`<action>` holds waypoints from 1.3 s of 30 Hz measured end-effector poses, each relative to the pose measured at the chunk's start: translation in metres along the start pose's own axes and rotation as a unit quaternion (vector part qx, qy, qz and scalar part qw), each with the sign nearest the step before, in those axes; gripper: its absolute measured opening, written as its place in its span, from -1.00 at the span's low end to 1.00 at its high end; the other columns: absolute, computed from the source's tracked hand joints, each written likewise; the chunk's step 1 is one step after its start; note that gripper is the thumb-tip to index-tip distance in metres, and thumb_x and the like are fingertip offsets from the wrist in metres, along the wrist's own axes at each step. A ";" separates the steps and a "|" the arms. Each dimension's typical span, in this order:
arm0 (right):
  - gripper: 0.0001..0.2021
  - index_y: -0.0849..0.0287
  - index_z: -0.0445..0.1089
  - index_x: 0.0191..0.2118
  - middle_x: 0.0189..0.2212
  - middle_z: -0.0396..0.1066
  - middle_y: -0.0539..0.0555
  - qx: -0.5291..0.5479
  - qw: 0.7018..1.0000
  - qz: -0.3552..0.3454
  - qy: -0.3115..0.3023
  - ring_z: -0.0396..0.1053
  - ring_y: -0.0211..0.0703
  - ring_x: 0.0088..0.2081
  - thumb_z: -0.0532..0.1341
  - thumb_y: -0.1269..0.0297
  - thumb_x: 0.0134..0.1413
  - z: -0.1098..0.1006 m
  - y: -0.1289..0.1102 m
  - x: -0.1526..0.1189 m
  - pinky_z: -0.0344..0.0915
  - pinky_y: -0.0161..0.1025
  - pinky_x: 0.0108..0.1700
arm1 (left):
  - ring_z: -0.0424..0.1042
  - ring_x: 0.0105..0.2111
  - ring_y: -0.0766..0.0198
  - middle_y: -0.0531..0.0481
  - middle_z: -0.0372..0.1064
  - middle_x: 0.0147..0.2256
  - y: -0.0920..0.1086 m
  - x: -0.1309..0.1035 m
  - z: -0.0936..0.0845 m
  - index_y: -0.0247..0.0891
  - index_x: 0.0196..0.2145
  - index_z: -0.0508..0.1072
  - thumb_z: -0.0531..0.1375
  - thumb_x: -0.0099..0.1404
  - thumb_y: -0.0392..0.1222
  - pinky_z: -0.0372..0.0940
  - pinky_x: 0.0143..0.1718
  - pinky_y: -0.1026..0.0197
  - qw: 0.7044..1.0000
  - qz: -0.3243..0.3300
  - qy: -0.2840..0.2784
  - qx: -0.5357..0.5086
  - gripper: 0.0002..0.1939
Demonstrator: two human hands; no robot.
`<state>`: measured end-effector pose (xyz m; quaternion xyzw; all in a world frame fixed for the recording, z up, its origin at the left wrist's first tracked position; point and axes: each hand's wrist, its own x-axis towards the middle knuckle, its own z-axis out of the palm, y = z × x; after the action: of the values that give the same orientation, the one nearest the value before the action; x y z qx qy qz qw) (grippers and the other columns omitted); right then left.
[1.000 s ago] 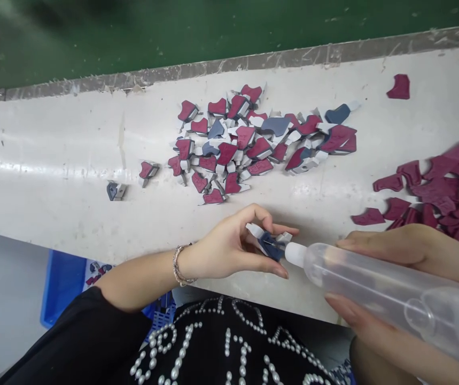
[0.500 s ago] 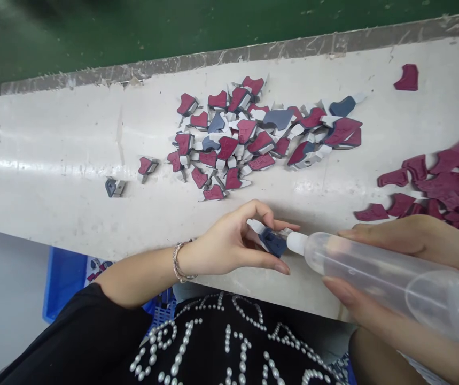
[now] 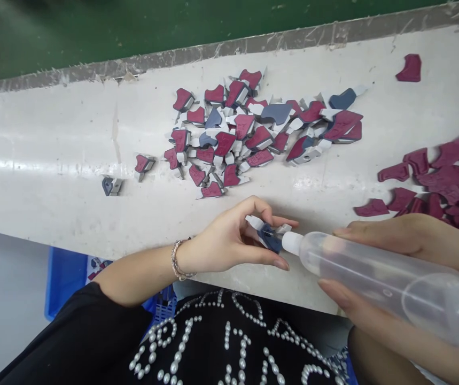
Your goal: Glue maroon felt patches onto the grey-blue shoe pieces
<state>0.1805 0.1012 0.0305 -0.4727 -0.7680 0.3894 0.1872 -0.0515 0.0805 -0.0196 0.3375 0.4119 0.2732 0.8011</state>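
My left hand (image 3: 229, 238) pinches a small blue-and-white plastic part (image 3: 270, 238) between thumb and fingers, just above the near edge of the table. Wrapped around a clear squeeze bottle (image 3: 377, 278) is my right hand (image 3: 425, 256). The bottle lies tilted almost sideways, its white cap (image 3: 292, 243) pointing left at the blue part; a thin tip seems to reach into that part. How much liquid the bottle holds I cannot tell. Beyond my hands spreads a pile of parts with maroon tops (image 3: 225, 144), white and blue pieces among them.
Loose maroon pieces (image 3: 445, 179) are heaped at the right, and a single maroon piece (image 3: 409, 68) lies farther back. Two small parts sit apart at left, one blue-grey (image 3: 111, 185), one maroon-topped (image 3: 144, 163). A blue bin (image 3: 67, 278) stands below the table's front edge.
The bottle has shifted slightly left, and the part in my left hand has turned a little, with its white piece showing more. The whole view has moved slightly.
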 end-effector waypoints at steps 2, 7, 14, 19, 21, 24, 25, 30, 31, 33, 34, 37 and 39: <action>-0.74 -0.12 0.31 -0.19 -0.39 0.52 -0.13 0.002 1.000 0.019 -0.002 0.49 -0.22 -0.52 0.29 -0.09 0.11 0.000 -0.002 0.000 0.29 -0.40 -0.69 | 0.48 0.08 0.02 -0.09 0.42 0.13 0.001 0.000 0.000 -0.16 -0.19 0.24 0.36 0.17 -0.30 0.47 -0.15 0.11 1.000 -0.005 -0.003 -0.007 -0.63; -0.74 -0.13 0.34 -0.19 -0.34 0.51 -0.10 0.004 0.999 0.033 0.009 0.51 -0.18 -0.47 0.31 -0.09 0.09 -0.001 -0.002 0.001 0.30 -0.39 -0.68 | 0.49 0.06 0.00 -0.11 0.41 0.14 0.002 0.000 0.002 -0.17 -0.20 0.22 0.36 0.16 -0.30 0.48 -0.13 0.05 1.000 -0.016 -0.001 -0.011 -0.62; -0.76 -0.12 0.34 -0.19 -0.41 0.57 -0.15 0.027 1.000 0.009 -0.013 0.48 -0.19 -0.58 0.27 -0.09 0.14 0.001 -0.004 0.002 0.23 -0.34 -0.78 | 0.57 -0.11 0.15 -0.05 0.45 0.07 -0.001 0.000 -0.001 -0.16 -0.20 0.23 0.36 0.17 -0.31 0.44 -0.27 0.22 1.000 0.006 -0.001 0.000 -0.63; -0.75 -0.12 0.34 -0.19 -0.41 0.57 -0.17 0.025 0.999 0.009 -0.027 0.49 -0.21 -0.56 0.30 -0.07 0.11 0.001 -0.004 0.002 0.22 -0.38 -0.78 | 0.59 -0.22 0.24 -0.04 0.43 0.08 -0.001 -0.001 -0.002 -0.17 -0.20 0.23 0.37 0.17 -0.34 0.42 -0.31 0.27 1.000 0.012 0.000 0.006 -0.62; -0.74 -0.11 0.34 -0.17 -0.40 0.57 -0.14 0.030 0.999 0.001 -0.022 0.51 -0.19 -0.55 0.31 -0.05 0.10 -0.001 -0.002 0.002 0.22 -0.38 -0.78 | 0.59 -0.25 0.24 -0.05 0.43 0.08 0.000 -0.001 -0.002 -0.16 -0.20 0.23 0.37 0.16 -0.34 0.43 -0.31 0.26 1.000 0.012 0.001 0.008 -0.61; -0.74 -0.09 0.34 -0.16 -0.37 0.57 -0.12 0.022 1.000 0.008 -0.018 0.52 -0.18 -0.52 0.32 -0.02 0.09 -0.003 -0.001 0.001 0.25 -0.40 -0.76 | 0.58 -0.26 0.26 -0.04 0.44 0.08 0.000 0.000 -0.001 -0.16 -0.21 0.22 0.37 0.16 -0.33 0.44 -0.32 0.25 1.000 0.016 -0.001 0.011 -0.61; -0.74 -0.09 0.35 -0.16 -0.36 0.57 -0.12 0.020 1.000 0.009 -0.019 0.52 -0.18 -0.51 0.33 -0.01 0.10 -0.003 -0.001 0.000 0.25 -0.40 -0.75 | 0.58 -0.25 0.27 -0.04 0.44 0.08 0.001 0.000 -0.001 -0.17 -0.21 0.22 0.37 0.16 -0.32 0.44 -0.32 0.26 1.000 0.016 -0.002 0.012 -0.61; -0.76 -0.09 0.35 -0.17 -0.38 0.58 -0.14 0.036 0.999 -0.002 -0.024 0.51 -0.20 -0.55 0.32 -0.01 0.12 -0.002 -0.001 0.001 0.20 -0.40 -0.80 | 0.57 -0.26 0.30 -0.04 0.45 0.07 -0.001 0.001 -0.001 -0.19 -0.21 0.23 0.37 0.16 -0.34 0.43 -0.34 0.30 1.000 0.013 0.000 0.008 -0.61; -0.77 -0.09 0.35 -0.17 -0.38 0.58 -0.14 0.040 0.999 -0.001 -0.030 0.51 -0.20 -0.55 0.33 0.01 0.11 -0.001 0.000 0.002 0.20 -0.40 -0.80 | 0.58 -0.26 0.30 -0.05 0.45 0.06 -0.002 0.002 -0.002 -0.19 -0.21 0.22 0.38 0.15 -0.33 0.43 -0.35 0.31 1.000 0.013 -0.002 0.008 -0.60; -0.76 -0.09 0.35 -0.18 -0.38 0.58 -0.15 0.044 0.998 -0.003 -0.040 0.50 -0.19 -0.55 0.35 0.03 0.09 0.000 0.001 0.002 0.21 -0.39 -0.80 | 0.59 -0.28 0.31 -0.08 0.45 0.06 -0.004 0.003 -0.004 -0.21 -0.22 0.20 0.41 0.12 -0.33 0.44 -0.37 0.32 1.000 0.018 -0.010 0.009 -0.55; -0.76 -0.09 0.35 -0.18 -0.38 0.57 -0.14 0.042 0.998 -0.005 -0.042 0.50 -0.19 -0.55 0.35 0.03 0.09 0.000 0.002 0.002 0.21 -0.39 -0.80 | 0.59 -0.29 0.32 -0.10 0.45 0.07 -0.004 0.003 -0.005 -0.21 -0.22 0.19 0.42 0.11 -0.33 0.45 -0.37 0.33 1.000 0.024 -0.015 0.007 -0.54; -0.76 -0.09 0.35 -0.17 -0.39 0.56 -0.14 0.035 0.999 -0.017 -0.035 0.49 -0.20 -0.55 0.33 0.00 0.10 -0.001 0.004 0.000 0.21 -0.37 -0.79 | 0.59 -0.27 0.37 -0.11 0.43 0.10 -0.006 0.004 -0.007 -0.22 -0.20 0.19 0.42 0.13 -0.34 0.45 -0.36 0.38 0.999 0.040 -0.021 0.003 -0.53; -0.75 -0.09 0.34 -0.18 -0.40 0.55 -0.14 0.035 0.999 -0.022 -0.035 0.48 -0.21 -0.56 0.32 -0.01 0.10 -0.003 0.004 -0.001 0.22 -0.37 -0.79 | 0.58 -0.24 0.38 -0.11 0.42 0.11 -0.006 0.004 -0.008 -0.22 -0.20 0.19 0.42 0.13 -0.35 0.46 -0.33 0.40 0.999 0.044 -0.019 0.004 -0.54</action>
<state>0.1855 0.1025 0.0295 -0.4348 -0.7702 0.4284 0.1851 -0.0548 0.0823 -0.0293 0.3634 0.3826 0.2998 0.7948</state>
